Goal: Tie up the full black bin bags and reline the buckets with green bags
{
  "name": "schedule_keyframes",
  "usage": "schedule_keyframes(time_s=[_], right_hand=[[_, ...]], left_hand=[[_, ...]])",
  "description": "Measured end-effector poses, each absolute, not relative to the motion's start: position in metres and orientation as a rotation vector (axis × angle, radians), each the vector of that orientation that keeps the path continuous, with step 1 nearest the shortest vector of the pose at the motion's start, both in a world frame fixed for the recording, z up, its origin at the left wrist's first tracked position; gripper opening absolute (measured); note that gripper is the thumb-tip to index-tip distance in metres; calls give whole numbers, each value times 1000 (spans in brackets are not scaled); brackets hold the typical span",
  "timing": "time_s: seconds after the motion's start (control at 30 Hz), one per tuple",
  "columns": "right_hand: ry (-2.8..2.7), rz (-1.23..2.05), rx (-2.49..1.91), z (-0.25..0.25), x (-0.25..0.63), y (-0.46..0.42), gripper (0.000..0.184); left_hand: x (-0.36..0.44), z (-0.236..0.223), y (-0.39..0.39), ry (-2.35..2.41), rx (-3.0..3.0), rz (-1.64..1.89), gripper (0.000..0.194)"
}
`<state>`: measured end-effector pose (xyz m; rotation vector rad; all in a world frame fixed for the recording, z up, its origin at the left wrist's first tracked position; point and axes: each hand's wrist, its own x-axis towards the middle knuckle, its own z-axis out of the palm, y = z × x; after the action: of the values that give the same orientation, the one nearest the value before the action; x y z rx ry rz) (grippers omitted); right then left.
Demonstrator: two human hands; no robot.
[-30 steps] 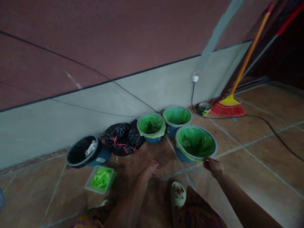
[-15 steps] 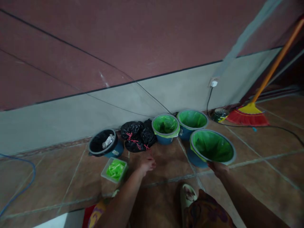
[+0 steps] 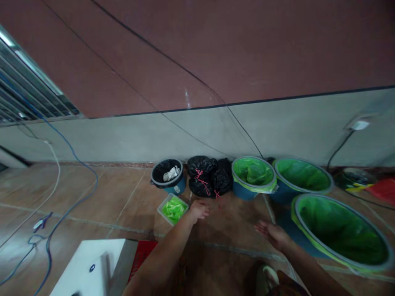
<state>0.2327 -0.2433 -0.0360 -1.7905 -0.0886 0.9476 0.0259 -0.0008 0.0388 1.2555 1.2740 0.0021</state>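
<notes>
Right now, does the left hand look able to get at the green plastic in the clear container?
Likely yes: the left hand appears empty and close beside the clear container. Its top is open, and nothing seems to cover the green plastic.

Four bins [image 3: 247,193], three bags [image 3: 202,165], one tub [image 3: 160,209]

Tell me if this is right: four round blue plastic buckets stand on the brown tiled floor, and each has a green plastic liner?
Not quite: the leftmost round blue plastic bucket has a black liner, as the head view shows. The other three buckets have green plastic liners, and all four stand on the brown tiled floor.
</notes>
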Motion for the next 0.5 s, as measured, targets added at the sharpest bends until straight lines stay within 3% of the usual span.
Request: schedule_keyframes(time_s=[0.1, 0.23, 0.5], right_hand=[[-25, 1189, -1551, -21, 205, -179, 6], [-157, 1376, -1609, 8, 162, -83, 12], [-418, 1220, -1746, 4, 97, 89, 20]], left_hand=[[13, 37, 17, 1331, 1215, 43, 24], [-11, 27, 57, 1429, 1127, 174, 16], [-70, -7, 173, 1597, 953, 507, 34]])
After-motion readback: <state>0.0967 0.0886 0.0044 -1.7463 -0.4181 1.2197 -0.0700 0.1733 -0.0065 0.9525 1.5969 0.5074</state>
